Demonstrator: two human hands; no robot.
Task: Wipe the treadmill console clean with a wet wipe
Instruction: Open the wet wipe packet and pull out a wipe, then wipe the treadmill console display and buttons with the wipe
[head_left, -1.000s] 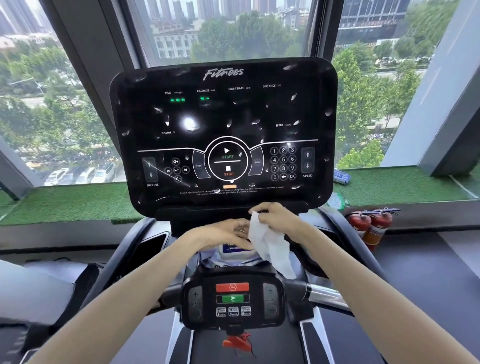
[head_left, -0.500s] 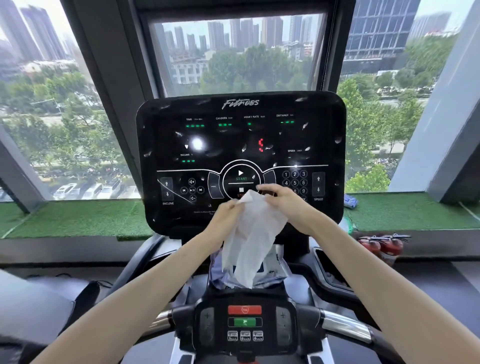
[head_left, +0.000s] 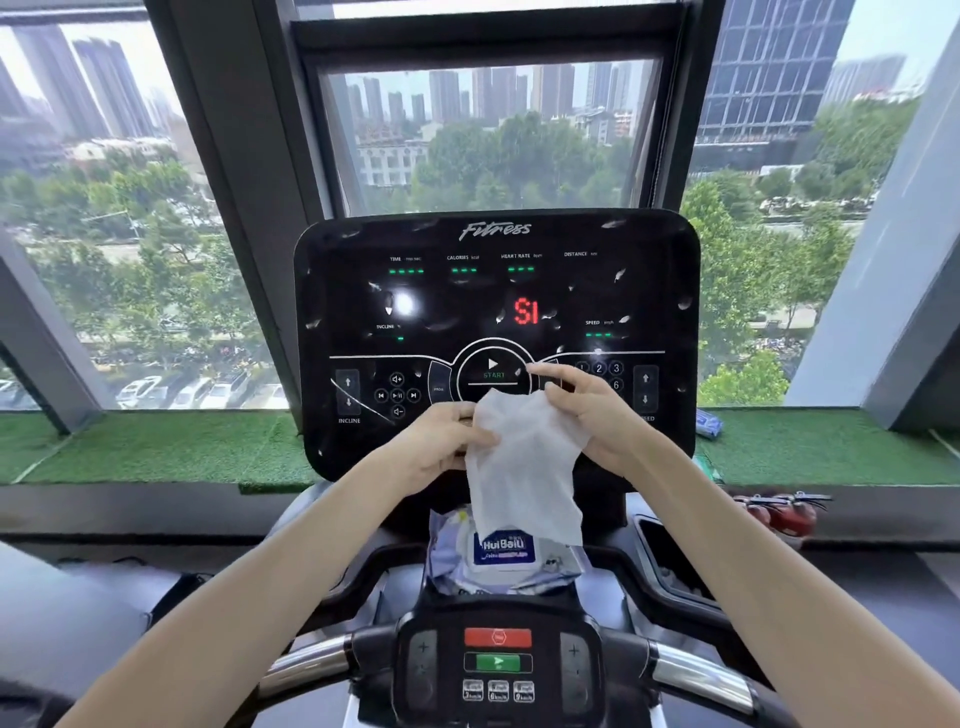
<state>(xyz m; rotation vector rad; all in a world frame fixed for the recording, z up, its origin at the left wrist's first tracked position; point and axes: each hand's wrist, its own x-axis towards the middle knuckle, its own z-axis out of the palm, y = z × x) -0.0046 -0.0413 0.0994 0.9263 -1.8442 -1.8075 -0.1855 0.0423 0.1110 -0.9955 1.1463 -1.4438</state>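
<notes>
Left hand (head_left: 441, 447) and right hand (head_left: 587, 410) each pinch the wet wipe's (head_left: 524, 467) top edge. It is now spread wider, hanging before the console (head_left: 493, 291), lower edge overlapping the wipe pack (head_left: 506, 558).

I hold the wet wipe (head_left: 524, 467), a thin white sheet, creased and half unfolded. My left hand (head_left: 436, 447) and right hand (head_left: 587, 410) pinch it by its upper edge, and the rest hangs loose below my fingers. The treadmill console (head_left: 493, 291) stands just behind my grip. It is a glossy black upright panel marked "Fitness" and flecked with pale smears. Green dashes and a red "SI" glow above my knuckles. My right hand hides part of its keypad.
</notes>
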